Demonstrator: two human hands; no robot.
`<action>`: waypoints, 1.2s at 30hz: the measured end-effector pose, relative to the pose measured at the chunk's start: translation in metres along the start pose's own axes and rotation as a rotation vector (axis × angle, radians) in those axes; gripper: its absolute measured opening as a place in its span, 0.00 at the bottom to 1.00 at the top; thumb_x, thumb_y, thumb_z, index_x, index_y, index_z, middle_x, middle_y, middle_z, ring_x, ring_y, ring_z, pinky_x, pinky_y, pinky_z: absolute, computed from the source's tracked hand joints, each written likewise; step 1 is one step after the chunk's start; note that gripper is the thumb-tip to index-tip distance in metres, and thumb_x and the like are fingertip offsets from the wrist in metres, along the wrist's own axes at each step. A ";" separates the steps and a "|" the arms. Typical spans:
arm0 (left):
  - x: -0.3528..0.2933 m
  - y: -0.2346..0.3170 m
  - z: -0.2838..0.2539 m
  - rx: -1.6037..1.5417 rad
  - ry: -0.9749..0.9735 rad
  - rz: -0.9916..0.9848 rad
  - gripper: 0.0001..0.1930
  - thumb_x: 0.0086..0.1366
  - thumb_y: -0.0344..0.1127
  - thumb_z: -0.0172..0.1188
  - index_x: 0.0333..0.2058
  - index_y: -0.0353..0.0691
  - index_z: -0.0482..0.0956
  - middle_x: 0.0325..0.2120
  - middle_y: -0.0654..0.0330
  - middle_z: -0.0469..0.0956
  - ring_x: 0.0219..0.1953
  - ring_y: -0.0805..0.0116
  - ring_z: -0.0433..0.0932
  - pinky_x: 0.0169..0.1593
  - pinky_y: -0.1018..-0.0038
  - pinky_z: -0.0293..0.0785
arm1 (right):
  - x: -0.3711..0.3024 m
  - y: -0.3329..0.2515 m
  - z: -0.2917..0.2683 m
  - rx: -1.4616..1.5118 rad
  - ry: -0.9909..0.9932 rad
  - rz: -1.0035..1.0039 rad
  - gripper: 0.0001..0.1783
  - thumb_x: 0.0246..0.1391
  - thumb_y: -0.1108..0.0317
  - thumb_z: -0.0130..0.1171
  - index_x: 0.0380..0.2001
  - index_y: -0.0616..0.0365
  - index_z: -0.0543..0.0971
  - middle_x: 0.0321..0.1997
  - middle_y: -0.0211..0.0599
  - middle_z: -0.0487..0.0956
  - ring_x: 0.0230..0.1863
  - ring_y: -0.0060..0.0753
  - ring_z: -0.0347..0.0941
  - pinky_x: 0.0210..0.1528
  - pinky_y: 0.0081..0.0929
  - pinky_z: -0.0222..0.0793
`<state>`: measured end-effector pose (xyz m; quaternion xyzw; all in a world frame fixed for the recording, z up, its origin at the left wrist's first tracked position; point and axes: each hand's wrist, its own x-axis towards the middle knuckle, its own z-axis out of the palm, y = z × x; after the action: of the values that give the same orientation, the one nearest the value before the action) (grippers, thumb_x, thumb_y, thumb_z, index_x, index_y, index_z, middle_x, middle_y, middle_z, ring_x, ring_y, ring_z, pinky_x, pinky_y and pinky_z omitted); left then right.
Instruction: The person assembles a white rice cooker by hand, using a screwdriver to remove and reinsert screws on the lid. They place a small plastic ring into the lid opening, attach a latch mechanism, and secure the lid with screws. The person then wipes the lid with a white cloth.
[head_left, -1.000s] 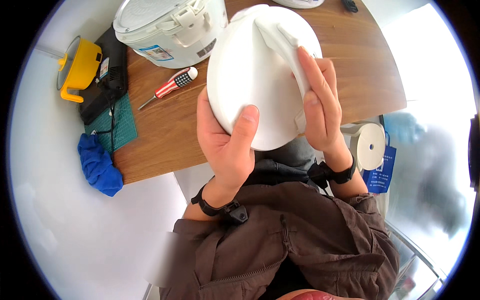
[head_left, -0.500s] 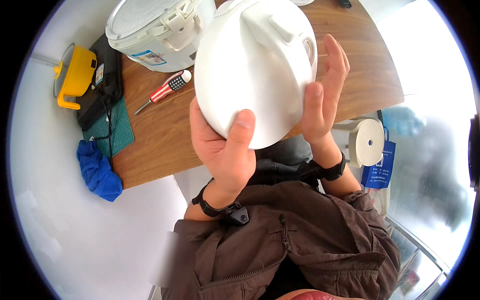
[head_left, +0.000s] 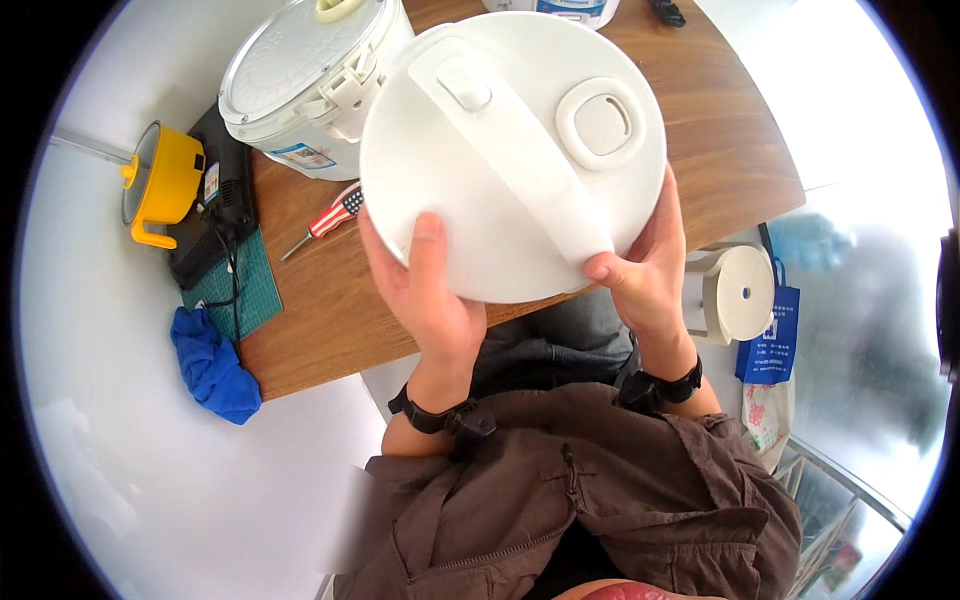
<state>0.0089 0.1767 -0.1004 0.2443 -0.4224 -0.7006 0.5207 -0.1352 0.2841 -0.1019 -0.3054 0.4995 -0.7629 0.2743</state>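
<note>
A round white rice cooker lid [head_left: 470, 190] is held up over the near edge of the table, its outer face toward me. A raised handle bar with a button runs across it, and a round steam vent sits to the right of the bar. My left hand [head_left: 430, 300] grips the lower left rim, thumb on top. My right hand [head_left: 650, 270] closes on the lower right rim, its thumb by the end of the handle bar. The fingers under the lid are hidden. Just left of the lid lies a screwdriver [head_left: 335, 213] with a flag-patterned handle, partly covered.
Behind on the left stands a white rice cooker body [head_left: 310, 90]. Farther left are a yellow pot [head_left: 170, 180], a black case [head_left: 225, 170], a green mat [head_left: 255, 295] and a blue cloth [head_left: 210, 370]. A white stool [head_left: 735, 290] and blue bag [head_left: 775, 335] are right of the wooden table [head_left: 740, 140].
The lid has turned and tilted, so its handle and vent face me more fully. My right hand, spread beside it before, now grips its rim. The view has shifted slightly.
</note>
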 end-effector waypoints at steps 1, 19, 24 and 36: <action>0.004 -0.005 0.002 0.064 -0.006 0.002 0.31 0.74 0.35 0.54 0.72 0.34 0.56 0.65 0.48 0.67 0.66 0.54 0.69 0.68 0.56 0.66 | 0.001 -0.001 -0.001 -0.003 0.011 -0.033 0.76 0.33 0.56 0.89 0.77 0.63 0.47 0.72 0.46 0.65 0.71 0.40 0.65 0.72 0.41 0.65; -0.060 -0.035 -0.005 -0.081 -0.023 -0.365 0.44 0.69 0.64 0.60 0.70 0.37 0.58 0.64 0.57 0.68 0.65 0.62 0.70 0.68 0.62 0.67 | -0.031 0.045 0.007 -1.007 -0.176 -0.953 0.18 0.52 0.66 0.67 0.48 0.49 0.84 0.45 0.31 0.84 0.45 0.33 0.83 0.42 0.28 0.76; -0.055 -0.034 -0.026 -0.292 0.088 -0.480 0.25 0.72 0.42 0.49 0.63 0.36 0.68 0.55 0.55 0.75 0.56 0.62 0.75 0.57 0.65 0.73 | -0.039 0.039 0.010 -1.057 -0.373 -0.817 0.17 0.50 0.68 0.64 0.45 0.48 0.85 0.51 0.30 0.83 0.51 0.31 0.81 0.53 0.32 0.75; -0.033 -0.024 -0.066 0.048 0.110 -0.375 0.22 0.69 0.25 0.60 0.61 0.31 0.71 0.53 0.54 0.79 0.52 0.67 0.79 0.54 0.69 0.78 | -0.032 0.034 0.009 -0.879 -0.609 -0.635 0.17 0.46 0.65 0.74 0.42 0.50 0.86 0.53 0.31 0.82 0.51 0.36 0.80 0.55 0.37 0.73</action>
<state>0.0596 0.1880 -0.1581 0.3692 -0.3570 -0.7605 0.3973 -0.1035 0.2902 -0.1370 -0.7273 0.5509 -0.4091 0.0127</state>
